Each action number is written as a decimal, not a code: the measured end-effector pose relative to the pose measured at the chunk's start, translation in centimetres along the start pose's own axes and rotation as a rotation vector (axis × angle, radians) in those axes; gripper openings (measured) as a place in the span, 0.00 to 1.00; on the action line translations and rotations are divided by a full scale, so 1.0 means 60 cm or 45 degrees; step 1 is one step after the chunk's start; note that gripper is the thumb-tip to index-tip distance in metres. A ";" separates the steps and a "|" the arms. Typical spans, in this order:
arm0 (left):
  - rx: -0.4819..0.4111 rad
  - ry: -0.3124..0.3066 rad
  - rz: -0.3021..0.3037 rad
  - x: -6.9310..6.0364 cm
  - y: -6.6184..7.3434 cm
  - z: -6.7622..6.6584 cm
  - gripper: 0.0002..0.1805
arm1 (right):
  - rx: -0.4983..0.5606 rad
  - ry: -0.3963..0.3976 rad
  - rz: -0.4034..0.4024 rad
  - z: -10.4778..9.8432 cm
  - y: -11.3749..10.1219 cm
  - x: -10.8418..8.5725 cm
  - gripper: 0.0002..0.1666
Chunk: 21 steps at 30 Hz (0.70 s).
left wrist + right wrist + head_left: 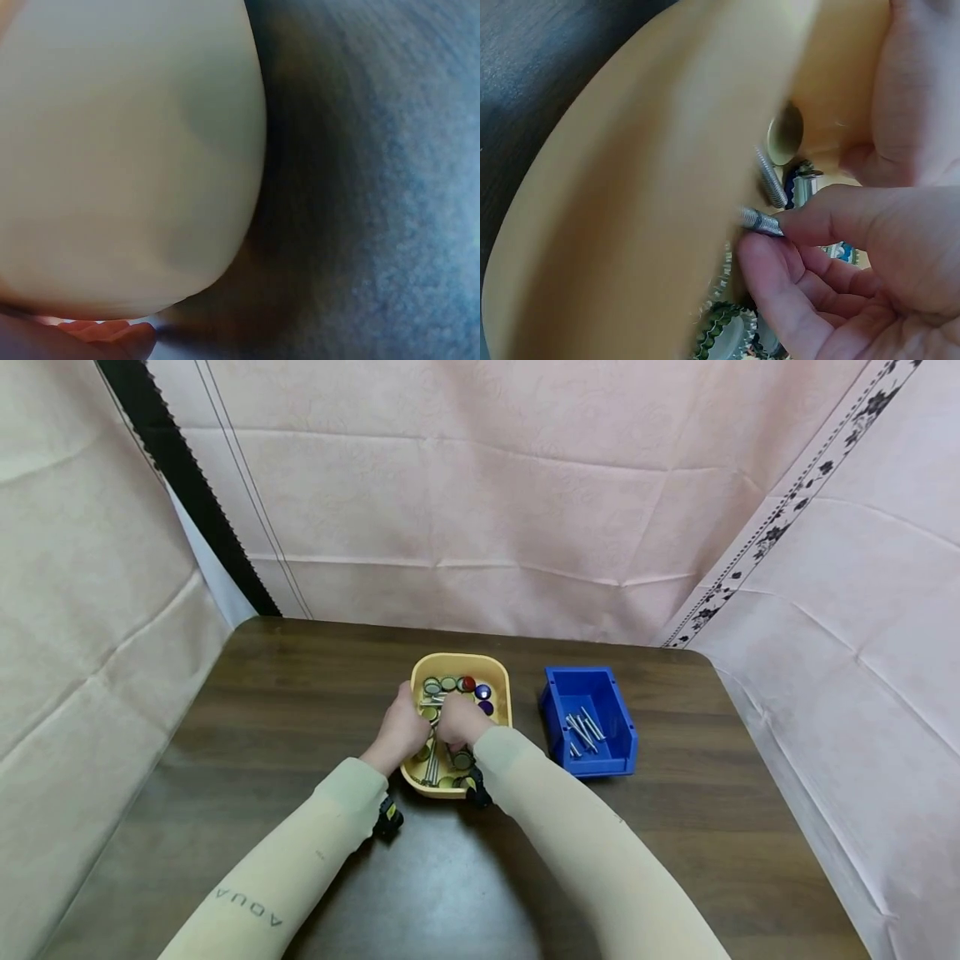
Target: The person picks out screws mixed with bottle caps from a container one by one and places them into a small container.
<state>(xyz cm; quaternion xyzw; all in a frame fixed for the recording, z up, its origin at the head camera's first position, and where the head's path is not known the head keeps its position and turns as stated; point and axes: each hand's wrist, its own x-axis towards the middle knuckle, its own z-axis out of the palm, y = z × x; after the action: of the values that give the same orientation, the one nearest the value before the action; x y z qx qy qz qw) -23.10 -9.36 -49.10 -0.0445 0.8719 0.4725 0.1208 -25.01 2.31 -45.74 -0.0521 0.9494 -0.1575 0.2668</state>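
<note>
A yellow container (491,670) holds bottle caps and screws. My left hand (400,731) reaches over its left side; in the left wrist view, bent fingers (112,337) show past the container's pale wall (127,165), and what they hold is hidden. Inside the container, my right hand (461,722) pinches a silver screw (761,221) between thumb and forefinger, the other fingers curled below in the right wrist view. Beside that screw lie another screw (771,180) and a gold cap (785,135). Part of my left hand (919,97) shows above my right hand (855,262).
To the right of the yellow container stands a blue bin (622,752) with several silver screws (585,731) in it. Both rest on a dark wooden table (300,693). Pale cloth (487,527) hangs behind and at the sides.
</note>
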 end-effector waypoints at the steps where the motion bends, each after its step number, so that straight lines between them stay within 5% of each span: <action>1: 0.000 0.001 -0.003 0.000 0.000 0.000 0.47 | -0.001 -0.010 -0.005 -0.002 -0.001 -0.001 0.09; 9: -0.010 0.017 0.015 -0.001 0.001 0.001 0.46 | 0.011 0.034 -0.136 -0.035 -0.006 -0.031 0.11; 21: 0.018 -0.002 0.003 -0.004 0.001 0.000 0.46 | 0.005 0.044 -0.097 -0.071 0.009 -0.047 0.16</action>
<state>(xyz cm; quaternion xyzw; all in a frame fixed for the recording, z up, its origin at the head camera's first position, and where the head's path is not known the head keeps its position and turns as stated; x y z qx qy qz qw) -22.90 -9.31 -48.99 -0.0423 0.8751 0.4665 0.1214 -24.85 4.51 -41.08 -0.0851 0.9509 -0.1701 0.2443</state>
